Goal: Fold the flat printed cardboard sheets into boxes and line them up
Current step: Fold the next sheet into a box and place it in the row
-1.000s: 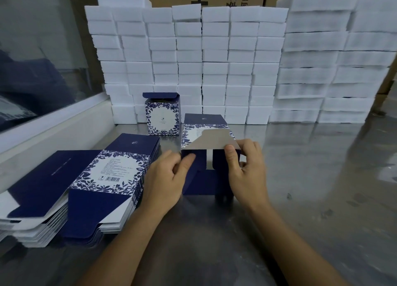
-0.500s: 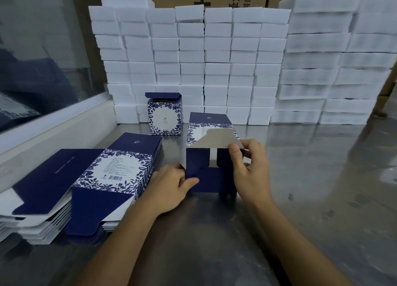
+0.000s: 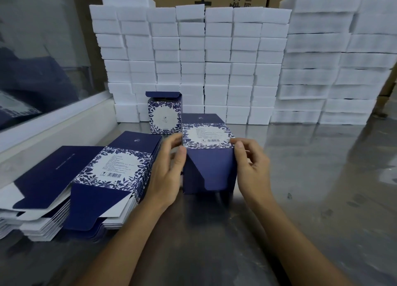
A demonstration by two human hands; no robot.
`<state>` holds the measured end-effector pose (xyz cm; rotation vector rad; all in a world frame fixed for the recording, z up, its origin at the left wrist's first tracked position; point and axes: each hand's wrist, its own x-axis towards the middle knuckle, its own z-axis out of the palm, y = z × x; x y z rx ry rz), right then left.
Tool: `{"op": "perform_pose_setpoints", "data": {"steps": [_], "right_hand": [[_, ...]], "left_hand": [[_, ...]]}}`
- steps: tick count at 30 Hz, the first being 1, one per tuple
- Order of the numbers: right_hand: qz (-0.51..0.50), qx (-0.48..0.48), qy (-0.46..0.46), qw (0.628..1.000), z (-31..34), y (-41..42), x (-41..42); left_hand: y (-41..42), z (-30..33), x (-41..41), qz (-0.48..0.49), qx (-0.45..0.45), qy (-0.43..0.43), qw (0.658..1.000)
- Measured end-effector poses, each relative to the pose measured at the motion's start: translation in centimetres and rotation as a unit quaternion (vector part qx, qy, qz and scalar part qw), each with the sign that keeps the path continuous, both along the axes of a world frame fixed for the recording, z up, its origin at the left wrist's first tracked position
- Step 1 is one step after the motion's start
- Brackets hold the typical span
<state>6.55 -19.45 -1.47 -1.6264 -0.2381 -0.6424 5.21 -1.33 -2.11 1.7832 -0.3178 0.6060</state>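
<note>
Navy cardboard box [image 3: 208, 157] gripped by left hand [image 3: 169, 169] and right hand [image 3: 252, 167], fingers curled round its sides; bottom seemingly closed, standing beside finished box [image 3: 164, 116] probably next.

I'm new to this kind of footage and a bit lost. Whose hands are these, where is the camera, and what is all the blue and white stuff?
There is no machine here: a person wears a camera on the head, looking down at their own hands. The left hand and right hand grip a half-folded blue box from both sides, its bottom flaps facing the camera. On the steel table, to the left, lie stacks of flat printed sheets waiting to be folded. One finished box stands behind, in front of a wall of white foam blocks.
</note>
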Motion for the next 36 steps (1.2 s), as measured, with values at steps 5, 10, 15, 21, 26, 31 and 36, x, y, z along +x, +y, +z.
{"op": "perform_pose_setpoints", "data": {"steps": [5,10,15,21,26,31,36], "right_hand": [[-0.064,-0.133,-0.08,0.986,0.1,0.0,0.0],[-0.1,-0.283,-0.15,0.942,0.0,2.0,-0.9],[-0.137,-0.298,-0.143,0.934,0.2,3.7,-1.2],[-0.132,-0.264,-0.155,0.943,-0.1,3.4,-0.7],[-0.106,-0.211,-0.143,0.961,-0.5,1.9,-0.4],[-0.098,-0.185,-0.127,0.969,-0.3,2.0,-0.3],[-0.066,-0.131,-0.083,0.986,-0.7,1.0,-0.3]], "left_hand": [[-0.6,0.2,0.0,0.124,0.133,-0.081,0.98],[-1.8,0.6,-0.8,0.189,0.13,-0.138,0.963],[-2.2,1.1,-1.2,0.207,0.133,-0.154,0.957],[-2.2,1.1,-1.1,0.208,0.133,-0.147,0.958],[-2.1,1.0,-1.0,0.198,0.121,-0.148,0.961],[-2.1,0.8,-0.9,0.19,0.111,-0.141,0.965],[-2.0,0.7,-0.7,0.184,0.112,-0.131,0.968]]}}
